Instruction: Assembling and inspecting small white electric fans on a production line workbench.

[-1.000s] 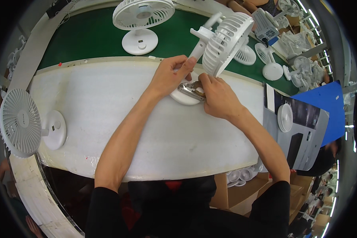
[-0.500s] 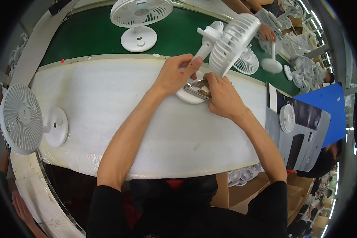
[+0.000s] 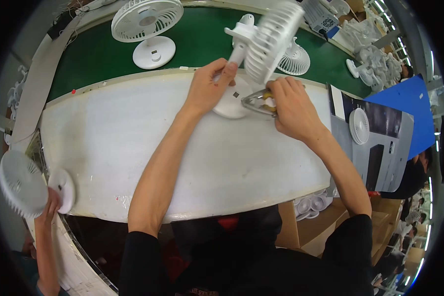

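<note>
A white desk fan stands before me on its round base (image 3: 230, 104), with its caged head (image 3: 272, 42) blurred and tilted to the right above it. My left hand (image 3: 208, 89) is closed around the fan's stem. In my right hand (image 3: 295, 106) is a silver plier-like hand tool (image 3: 256, 102) with a yellow-brown part inside. The tool's tip points left, at the right edge of the base. Whether it touches the base I cannot tell.
Another person's hand (image 3: 50, 203) grips a white fan (image 3: 23, 185) at the left. A fan (image 3: 147, 18) and a fan head (image 3: 295, 60) rest on the green belt (image 3: 96, 59). A white round grille (image 3: 359, 126) lies on a grey box (image 3: 387, 167). Below is an open carton (image 3: 313, 227).
My right hand and the tool have drawn back rightward, uncovering part of the base. At the left, another person's hand has come onto the fan, which sits lower in view and turned.
</note>
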Tool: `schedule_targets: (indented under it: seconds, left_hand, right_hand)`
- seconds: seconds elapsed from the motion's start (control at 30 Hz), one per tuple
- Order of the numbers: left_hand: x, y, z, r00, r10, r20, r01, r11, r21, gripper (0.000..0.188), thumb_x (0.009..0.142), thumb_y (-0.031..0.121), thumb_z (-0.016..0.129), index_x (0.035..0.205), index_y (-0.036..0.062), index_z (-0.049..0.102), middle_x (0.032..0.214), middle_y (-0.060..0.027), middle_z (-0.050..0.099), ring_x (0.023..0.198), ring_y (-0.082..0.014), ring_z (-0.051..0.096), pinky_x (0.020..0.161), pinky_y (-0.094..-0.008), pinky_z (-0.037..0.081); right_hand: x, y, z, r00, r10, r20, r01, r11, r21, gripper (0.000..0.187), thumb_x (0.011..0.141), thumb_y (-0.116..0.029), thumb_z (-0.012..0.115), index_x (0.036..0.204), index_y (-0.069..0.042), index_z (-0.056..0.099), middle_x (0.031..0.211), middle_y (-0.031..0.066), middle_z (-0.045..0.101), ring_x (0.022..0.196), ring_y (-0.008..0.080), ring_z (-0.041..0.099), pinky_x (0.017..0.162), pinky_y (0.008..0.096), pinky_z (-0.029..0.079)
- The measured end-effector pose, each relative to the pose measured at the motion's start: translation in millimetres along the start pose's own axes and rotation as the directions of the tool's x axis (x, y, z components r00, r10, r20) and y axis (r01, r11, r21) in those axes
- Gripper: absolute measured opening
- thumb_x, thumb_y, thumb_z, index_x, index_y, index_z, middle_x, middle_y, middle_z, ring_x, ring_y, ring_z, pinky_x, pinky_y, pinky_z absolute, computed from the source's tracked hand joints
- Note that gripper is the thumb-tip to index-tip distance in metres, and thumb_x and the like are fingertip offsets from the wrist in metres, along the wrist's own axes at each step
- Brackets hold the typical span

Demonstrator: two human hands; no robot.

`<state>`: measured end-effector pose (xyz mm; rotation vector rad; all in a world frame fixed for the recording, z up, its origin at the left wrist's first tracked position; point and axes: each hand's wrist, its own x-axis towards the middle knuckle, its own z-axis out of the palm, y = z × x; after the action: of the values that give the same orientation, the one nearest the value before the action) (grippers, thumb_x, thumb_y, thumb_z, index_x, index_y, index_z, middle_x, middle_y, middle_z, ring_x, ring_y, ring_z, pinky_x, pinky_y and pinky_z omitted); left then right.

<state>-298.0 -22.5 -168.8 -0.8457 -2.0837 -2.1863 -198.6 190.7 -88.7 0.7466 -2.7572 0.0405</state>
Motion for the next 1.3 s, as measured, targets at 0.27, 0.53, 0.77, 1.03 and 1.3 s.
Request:
schedule_targets:
  seconds: [0.27, 0.53, 0.77, 1.03, 1.3]
  left_hand:
    - [-1.1, -4.8, -8.0, 0.968, 0.25, 0.01, -0.247, 0.952, 0.183, 0.035, 0.107, 0.034, 0.05, 0.1, 0.003, 0.064, 0.095, -0.0084, 0.057, 0.093, -0.0274, 0.051, 0.088, -0.0373, 0.044]
    - [12.9, -6.1, -98.8, 0.598, 0.269, -0.755, 0.28, 0.813, 0.511, 0.042, 0.086, 0.018, 0.076, 0.119, 0.0025, 0.055, 0.118, -0.0134, 0.064, 0.107, -0.0331, 0.061, 0.095, -0.0419, 0.046]
    - [77.3, -35.1, -162.3, 0.702, 0.139, -0.698, 0.321, 0.814, 0.484, 0.073, 0.08, 0.028, 0.082, 0.13, -0.0007, 0.038, 0.115, -0.0229, 0.069, 0.11, -0.0388, 0.067, 0.098, -0.0449, 0.049]
    - [91.2, -42.9, -157.9, 0.568, 0.279, -0.774, 0.36, 0.761, 0.539, 0.069, 0.082, 0.031, 0.083, 0.12, 0.0021, 0.033, 0.102, -0.0221, 0.074, 0.101, -0.0432, 0.07, 0.092, -0.0492, 0.051]
    - [12.7, 32.6, -115.4, 0.546, 0.23, -0.805, 0.233, 0.882, 0.41, 0.06, 0.089, 0.022, 0.078, 0.132, -0.0042, 0.044, 0.105, -0.0192, 0.074, 0.098, -0.03, 0.073, 0.09, -0.0403, 0.053]
  right_hand:
    - [-25.9, 16.7, 31.3, 0.982, 0.14, 0.129, -0.161, 0.973, 0.165, 0.065, 0.078, 0.009, 0.056, 0.141, -0.002, 0.044, 0.125, 0.0232, 0.051, 0.119, 0.0455, 0.049, 0.109, 0.0667, 0.032]
    - [-47.9, 0.1, 36.9, 0.87, 0.425, -0.249, -0.288, 0.849, 0.442, 0.057, 0.071, 0.013, 0.058, 0.127, 0.001, 0.056, 0.113, 0.0187, 0.061, 0.11, 0.041, 0.057, 0.109, 0.054, 0.042]
    - [-52.9, -10.7, 47.1, 0.852, 0.331, -0.406, -0.263, 0.941, 0.214, 0.045, 0.067, 0.007, 0.064, 0.111, -0.002, 0.064, 0.105, 0.0139, 0.064, 0.098, 0.0356, 0.062, 0.085, 0.0462, 0.049]
    - [-55.6, -8.5, 52.3, 0.85, 0.367, -0.377, -0.294, 0.926, 0.239, 0.031, 0.068, 0.002, 0.066, 0.097, -0.007, 0.062, 0.09, 0.0074, 0.061, 0.083, 0.0287, 0.06, 0.072, 0.0407, 0.048]
    - [-57.3, -5.2, 55.7, 0.795, 0.4, -0.456, -0.309, 0.914, 0.263, 0.041, 0.061, 0.005, 0.067, 0.1, -0.005, 0.059, 0.094, 0.0109, 0.06, 0.083, 0.0324, 0.058, 0.072, 0.0415, 0.047]
